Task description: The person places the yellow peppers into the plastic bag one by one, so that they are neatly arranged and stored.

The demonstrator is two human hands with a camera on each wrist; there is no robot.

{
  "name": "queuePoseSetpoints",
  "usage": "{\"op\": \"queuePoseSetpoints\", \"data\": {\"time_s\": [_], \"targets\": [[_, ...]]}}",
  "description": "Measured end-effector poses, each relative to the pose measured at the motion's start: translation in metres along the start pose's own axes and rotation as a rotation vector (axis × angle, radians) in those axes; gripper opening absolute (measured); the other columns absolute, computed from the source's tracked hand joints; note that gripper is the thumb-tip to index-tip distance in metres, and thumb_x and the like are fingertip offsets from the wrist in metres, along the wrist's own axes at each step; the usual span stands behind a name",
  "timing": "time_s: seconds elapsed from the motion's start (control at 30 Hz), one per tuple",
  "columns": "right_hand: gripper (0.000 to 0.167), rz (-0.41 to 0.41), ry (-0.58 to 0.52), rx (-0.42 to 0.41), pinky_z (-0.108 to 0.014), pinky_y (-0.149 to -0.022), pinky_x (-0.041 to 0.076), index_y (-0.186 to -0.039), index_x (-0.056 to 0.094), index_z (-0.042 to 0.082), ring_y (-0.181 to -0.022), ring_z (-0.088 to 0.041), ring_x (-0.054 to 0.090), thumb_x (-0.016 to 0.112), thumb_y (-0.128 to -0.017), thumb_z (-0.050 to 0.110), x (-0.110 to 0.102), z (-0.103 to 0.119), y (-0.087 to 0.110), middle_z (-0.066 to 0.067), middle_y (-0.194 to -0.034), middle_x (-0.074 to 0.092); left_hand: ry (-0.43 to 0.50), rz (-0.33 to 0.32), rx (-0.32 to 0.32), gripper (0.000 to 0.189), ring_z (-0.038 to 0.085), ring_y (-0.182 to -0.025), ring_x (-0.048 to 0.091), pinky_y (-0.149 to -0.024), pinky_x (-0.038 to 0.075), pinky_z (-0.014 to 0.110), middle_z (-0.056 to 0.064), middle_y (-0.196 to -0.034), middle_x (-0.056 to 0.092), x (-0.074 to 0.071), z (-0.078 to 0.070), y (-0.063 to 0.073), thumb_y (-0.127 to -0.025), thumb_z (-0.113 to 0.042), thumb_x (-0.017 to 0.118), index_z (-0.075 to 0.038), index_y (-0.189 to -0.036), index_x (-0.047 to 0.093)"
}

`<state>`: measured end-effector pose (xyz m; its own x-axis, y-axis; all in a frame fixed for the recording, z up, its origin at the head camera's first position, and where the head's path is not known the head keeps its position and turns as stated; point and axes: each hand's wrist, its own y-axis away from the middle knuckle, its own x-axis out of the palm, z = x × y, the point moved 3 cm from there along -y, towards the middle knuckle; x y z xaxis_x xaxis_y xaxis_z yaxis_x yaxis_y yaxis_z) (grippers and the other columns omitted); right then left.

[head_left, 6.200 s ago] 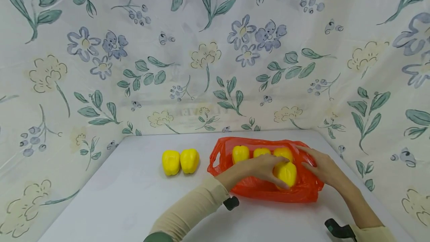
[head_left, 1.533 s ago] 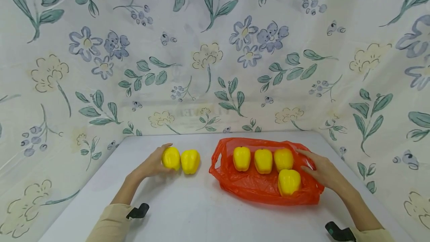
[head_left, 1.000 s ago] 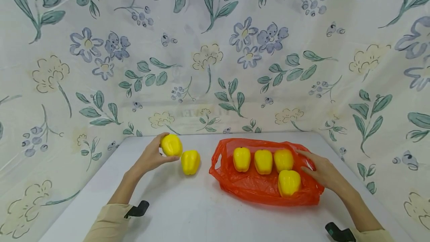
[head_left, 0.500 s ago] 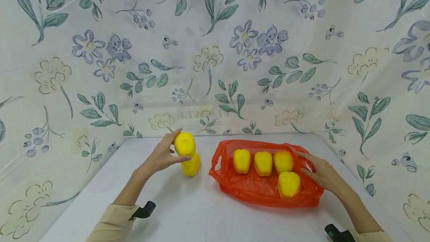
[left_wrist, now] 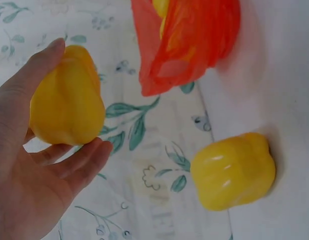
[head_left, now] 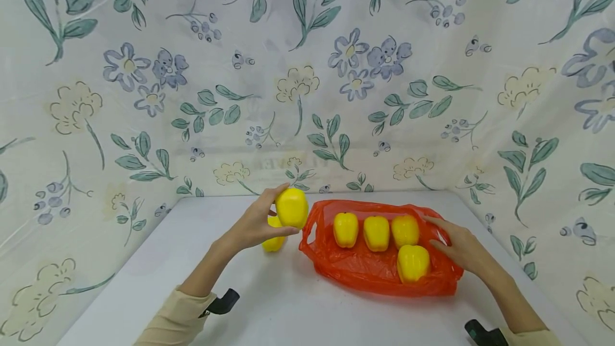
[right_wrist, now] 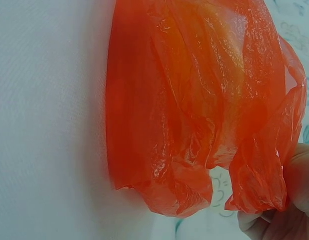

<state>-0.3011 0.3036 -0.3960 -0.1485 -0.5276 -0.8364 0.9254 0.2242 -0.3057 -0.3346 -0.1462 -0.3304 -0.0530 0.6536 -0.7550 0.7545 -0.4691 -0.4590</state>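
Note:
My left hand (head_left: pixel 252 224) holds a yellow bell pepper (head_left: pixel 292 208) between thumb and fingers, raised off the table just left of the bag. In the left wrist view the thumb lies on one side of the pepper (left_wrist: pixel 68 100) and the fingers on the other. Partly hidden behind this hand, another yellow bell pepper (head_left: pixel 272 243) sits on the table. Several more yellow peppers (head_left: pixel 346 230) lie in a spread red plastic bag (head_left: pixel 355 270). My right hand (head_left: pixel 456 243) grips the bag's right edge; the right wrist view shows the film (right_wrist: pixel 259 185) pinched at the thumb.
A white table (head_left: pixel 288 308) carries everything. Behind it and along both sides hangs a floral cloth (head_left: pixel 298 122). Each wrist wears a dark camera mount (head_left: pixel 223 301).
My left hand let go of a pepper in the bag, then took the left pepper of the pair on the table, lifted it and carried it right toward the bag. My right hand stayed at the bag's edge.

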Motion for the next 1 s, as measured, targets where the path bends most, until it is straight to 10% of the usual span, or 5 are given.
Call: {"op": "queuePoseSetpoints", "data": {"time_s": [1.0], "targets": [[0.058,-0.005,-0.013,-0.002,-0.056,-0.086,0.055,-0.141,0.048,0.006,-0.117,-0.049,0.054,0.07,-0.087,0.007,-0.001,0.0,0.001,-0.028,-0.134,0.056,0.086,0.311,0.146,0.093,0.014,-0.126,0.047,-0.1,0.052,0.033,-0.002,-0.15,0.038,0.082,-0.058,-0.031,-0.08,-0.035,0.079,-0.028,-0.154,0.023]]}}
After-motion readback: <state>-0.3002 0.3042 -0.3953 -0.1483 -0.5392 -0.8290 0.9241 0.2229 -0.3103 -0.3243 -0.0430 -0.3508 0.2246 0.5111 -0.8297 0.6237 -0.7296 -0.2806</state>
